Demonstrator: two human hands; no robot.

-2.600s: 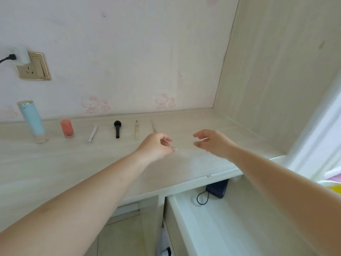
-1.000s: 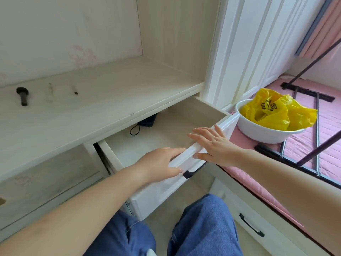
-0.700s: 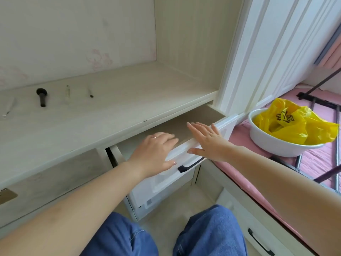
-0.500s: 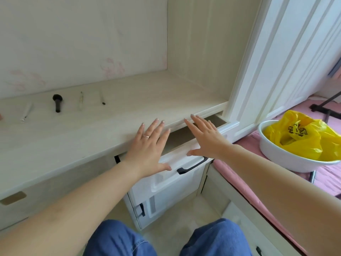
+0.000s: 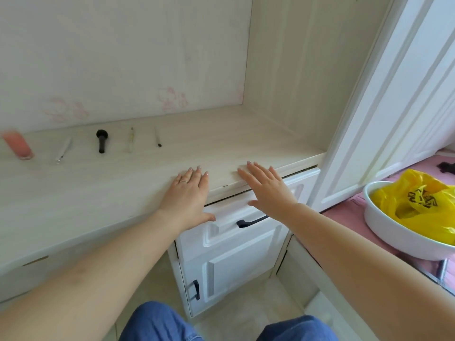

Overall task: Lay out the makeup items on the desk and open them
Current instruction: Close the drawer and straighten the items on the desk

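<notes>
- The desk (image 5: 123, 183) is the landmark: a pale wood-grain top running from the left edge to a white wardrobe panel (image 5: 394, 94) on its right.
- Five makeup items lie in a row along the back of the desk, near the wall, all well apart from the hands.
- At the far left of the row is a pink bottle (image 5: 17, 145), blurred and partly cut by the picture's edge, its long axis tilted toward the wall.
- Next to its right is a thin white pen-like stick (image 5: 63, 150), its long axis running from front to back, leaning slightly right at the far end.
- Then a black brush (image 5: 101, 141), with its round head toward the wall and its handle toward the desk's front edge.
- Then a pale slim stick (image 5: 131, 140), lying front to back.
- Last in the row is a thin pencil (image 5: 157, 137), with its dark tip toward the front edge.
- The left hand (image 5: 188, 195) is spread flat with straight fingers over the desk's front edge, a ring on one finger, its thumb against the white drawer front (image 5: 231, 217); it holds nothing.
- The right hand (image 5: 268, 187) is also flat and wide, its fingertips over the desk's edge and its palm at the drawer front, above the drawer's black handle (image 5: 251, 221); it grips nothing.
- Right of the desk, a white bowl (image 5: 394, 232) holds a yellow bag (image 5: 418, 200).
</notes>
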